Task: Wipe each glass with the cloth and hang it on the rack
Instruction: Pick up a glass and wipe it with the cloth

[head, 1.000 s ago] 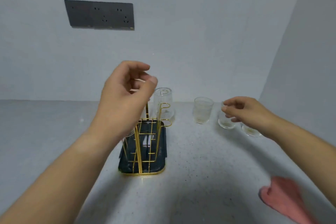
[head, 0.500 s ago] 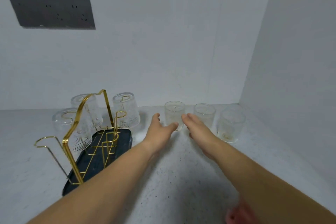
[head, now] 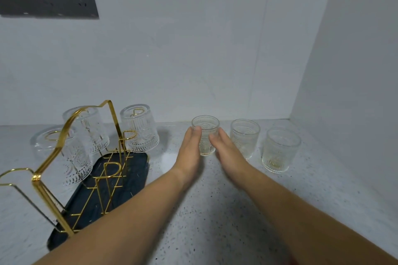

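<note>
Both bare forearms reach forward and converge; left grip and right grip face palm to palm. Their fingers lie straight.

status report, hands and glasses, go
Left hand and right hand, fingers straight, flank leftmost upright clear embossed glass. Three inverted glasses on gold wire rack; two more upright glasses alongside. Nothing between glass and rack.
</note>
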A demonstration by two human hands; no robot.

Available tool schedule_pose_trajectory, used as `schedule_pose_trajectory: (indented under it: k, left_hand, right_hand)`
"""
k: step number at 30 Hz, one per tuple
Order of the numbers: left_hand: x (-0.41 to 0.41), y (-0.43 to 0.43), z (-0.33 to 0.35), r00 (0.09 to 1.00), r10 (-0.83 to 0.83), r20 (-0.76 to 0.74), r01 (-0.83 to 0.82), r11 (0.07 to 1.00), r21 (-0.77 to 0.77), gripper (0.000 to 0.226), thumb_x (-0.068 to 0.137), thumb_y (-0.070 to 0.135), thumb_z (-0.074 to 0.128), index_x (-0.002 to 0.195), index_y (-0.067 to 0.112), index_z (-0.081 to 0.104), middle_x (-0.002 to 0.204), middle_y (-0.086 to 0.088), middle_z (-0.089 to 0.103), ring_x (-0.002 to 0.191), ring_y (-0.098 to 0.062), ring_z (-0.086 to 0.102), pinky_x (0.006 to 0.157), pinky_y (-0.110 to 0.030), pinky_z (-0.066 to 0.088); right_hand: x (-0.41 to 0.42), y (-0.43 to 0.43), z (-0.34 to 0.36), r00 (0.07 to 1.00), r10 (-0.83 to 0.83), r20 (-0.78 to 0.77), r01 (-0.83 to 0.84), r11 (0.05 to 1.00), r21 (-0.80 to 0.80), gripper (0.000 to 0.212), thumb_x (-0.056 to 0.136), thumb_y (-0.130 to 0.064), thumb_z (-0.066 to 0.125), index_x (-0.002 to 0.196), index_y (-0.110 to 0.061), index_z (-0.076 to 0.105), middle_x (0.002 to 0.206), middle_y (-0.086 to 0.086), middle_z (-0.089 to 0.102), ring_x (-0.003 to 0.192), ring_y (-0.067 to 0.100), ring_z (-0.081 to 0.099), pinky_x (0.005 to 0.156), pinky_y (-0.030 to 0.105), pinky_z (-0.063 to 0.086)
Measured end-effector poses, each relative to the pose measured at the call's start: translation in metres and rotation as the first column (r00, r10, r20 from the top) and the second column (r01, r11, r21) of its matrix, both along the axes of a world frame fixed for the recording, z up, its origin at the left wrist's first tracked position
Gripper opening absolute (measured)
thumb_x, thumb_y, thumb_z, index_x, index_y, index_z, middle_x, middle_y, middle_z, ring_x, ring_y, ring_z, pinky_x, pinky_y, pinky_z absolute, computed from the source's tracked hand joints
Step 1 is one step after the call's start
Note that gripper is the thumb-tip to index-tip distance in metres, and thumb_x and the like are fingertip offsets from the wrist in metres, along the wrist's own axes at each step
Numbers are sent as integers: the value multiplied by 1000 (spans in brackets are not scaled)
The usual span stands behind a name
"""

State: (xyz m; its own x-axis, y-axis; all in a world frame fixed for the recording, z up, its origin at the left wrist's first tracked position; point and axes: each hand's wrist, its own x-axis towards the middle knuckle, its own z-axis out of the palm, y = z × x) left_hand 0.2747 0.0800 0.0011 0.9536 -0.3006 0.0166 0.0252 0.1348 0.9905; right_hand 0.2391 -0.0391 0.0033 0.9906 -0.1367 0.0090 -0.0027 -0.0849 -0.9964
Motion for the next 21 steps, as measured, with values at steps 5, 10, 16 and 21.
schedule_pose_trajectory:
  k: [5,10,16,21]
  left_hand:
    - [-14,6,6,985,106,133,-111,993,30,44,101,48,52,140,28,50,140,9,59,129,0,55,115,-32,39]
    - [-51,22,17,931,150,333,-189,978,86,66,82,58,68,141,41,43,146,8,46,138,-5,47,119,-42,40]
    - [-121,46,37,942,75,328,-89,996,29,59,91,25,77,134,37,40,120,22,72,113,6,66,92,-17,53]
    - [-172,70,26,998,3,59,7,988,-154,62,79,30,82,134,23,55,116,-4,78,112,-22,73,94,-39,53]
  right_hand:
    - [-22,1,15,1000,5,16,-4,998,-56,82,83,-72,50,157,-47,27,163,-23,34,151,3,31,127,48,24]
    - [-78,11,41,998,-20,63,21,1000,-22,62,98,-67,42,156,-47,32,160,-18,40,142,11,46,124,47,31]
    - [-161,20,63,988,48,148,-27,990,-142,66,79,-82,35,139,-58,47,143,-26,52,123,-4,58,115,35,45]
    - [-224,-6,66,997,18,72,11,925,-380,29,94,-53,56,119,-44,69,116,-28,72,110,-3,67,104,32,51]
